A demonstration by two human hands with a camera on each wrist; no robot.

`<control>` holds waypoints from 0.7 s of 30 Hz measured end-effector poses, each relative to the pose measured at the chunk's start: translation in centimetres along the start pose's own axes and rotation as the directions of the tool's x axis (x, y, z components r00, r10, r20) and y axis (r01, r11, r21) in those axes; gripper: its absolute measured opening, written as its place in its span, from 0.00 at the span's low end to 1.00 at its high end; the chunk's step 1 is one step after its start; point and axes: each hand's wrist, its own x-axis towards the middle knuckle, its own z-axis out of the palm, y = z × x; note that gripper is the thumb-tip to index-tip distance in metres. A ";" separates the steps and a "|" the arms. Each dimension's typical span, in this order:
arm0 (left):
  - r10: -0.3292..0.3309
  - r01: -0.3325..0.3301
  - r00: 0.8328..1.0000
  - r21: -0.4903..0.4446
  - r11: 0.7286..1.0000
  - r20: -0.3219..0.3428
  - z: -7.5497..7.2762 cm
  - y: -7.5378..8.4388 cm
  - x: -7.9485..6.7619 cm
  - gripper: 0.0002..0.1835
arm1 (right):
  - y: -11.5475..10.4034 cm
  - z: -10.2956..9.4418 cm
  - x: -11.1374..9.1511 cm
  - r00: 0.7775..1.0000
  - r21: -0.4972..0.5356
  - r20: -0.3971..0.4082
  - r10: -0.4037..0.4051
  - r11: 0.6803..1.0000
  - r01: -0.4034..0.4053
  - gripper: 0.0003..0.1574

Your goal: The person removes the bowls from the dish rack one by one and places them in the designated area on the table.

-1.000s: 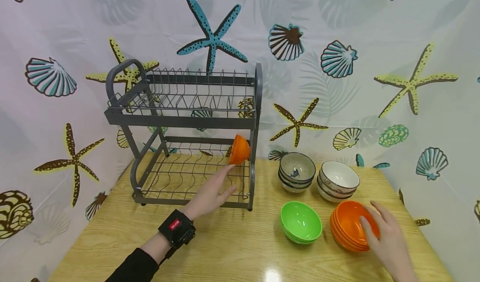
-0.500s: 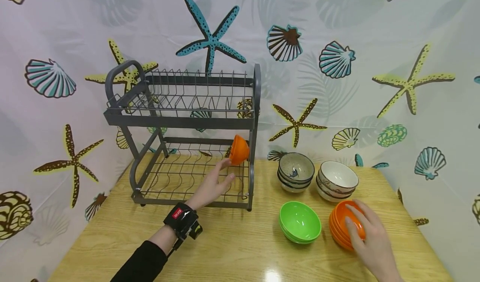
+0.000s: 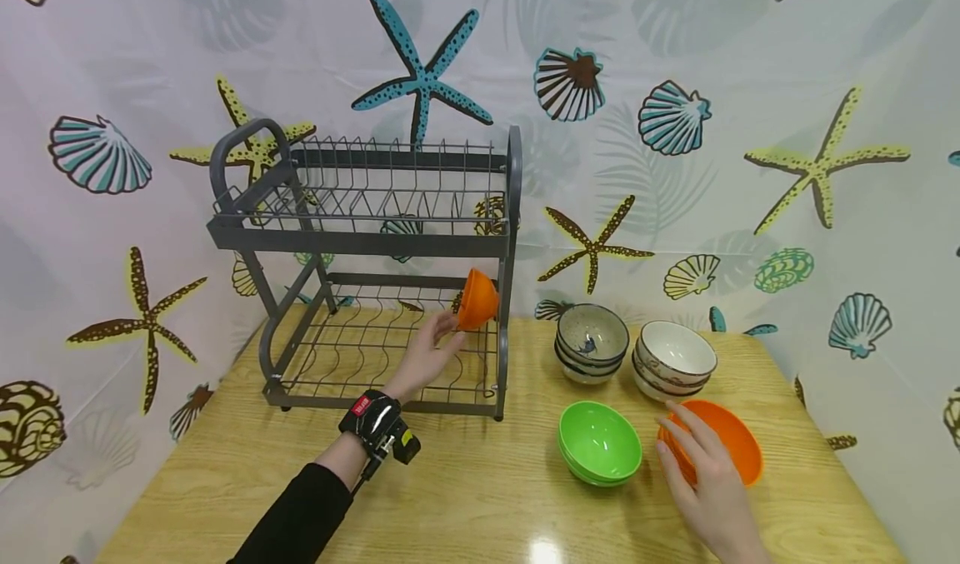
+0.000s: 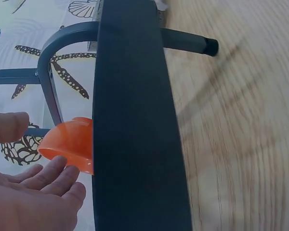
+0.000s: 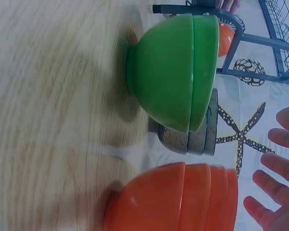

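Left hand (image 3: 426, 354): relaxed open, fingertips at small orange plastic bowl (image 3: 477, 299) on grey wire dish rack (image 3: 360, 239). Right hand (image 3: 701, 485): spread, empty, touching stacked orange bowls (image 3: 731, 447), 3 o'clock of green bowls (image 3: 600, 443).

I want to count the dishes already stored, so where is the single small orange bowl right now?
In the head view, the small orange plastic bowl stands on edge at the right end of the grey metal dish rack's lower tier, beside the left hand, left of the speckled bowls.
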 end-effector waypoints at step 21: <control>-0.045 0.043 0.993 -0.026 0.999 -0.106 1.8 0.6 4.5 0.24 | -1.4 0.7 0.0 0.997 -0.008 0.055 0.046 0.999 -0.046 0.21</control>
